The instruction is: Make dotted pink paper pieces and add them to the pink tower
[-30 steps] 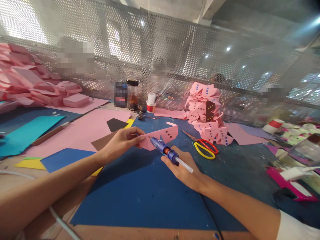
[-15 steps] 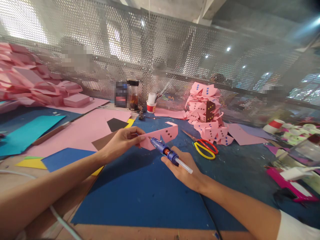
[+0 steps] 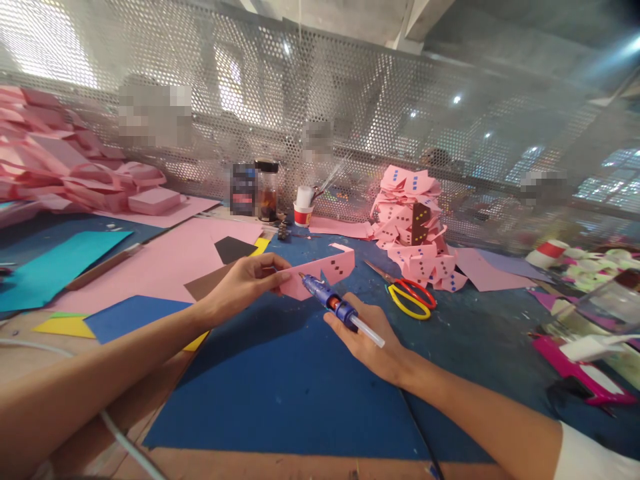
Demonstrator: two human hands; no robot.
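Note:
My left hand [image 3: 255,277] pinches the left end of a folded pink paper piece [image 3: 323,272] with small dark squares on it, above a blue sheet [image 3: 280,393]. A blue glue gun [image 3: 327,299] with a clear glue stick at its rear is gripped in my right hand [image 3: 373,333]. The gun's nozzle is at the pink paper, close to my left fingertips; whether it touches cannot be made out. Right of the paper lie scissors [image 3: 413,297] with red and yellow handles.
A stack of pink dotted pieces [image 3: 417,227] stands behind the scissors. Behind the paper are a jar [image 3: 268,193] and a red-white cup [image 3: 303,215]. Pink pieces [image 3: 75,160] are heaped left. A black cord [image 3: 420,433] runs below my right arm. A perforated metal screen [image 3: 350,100] rises behind.

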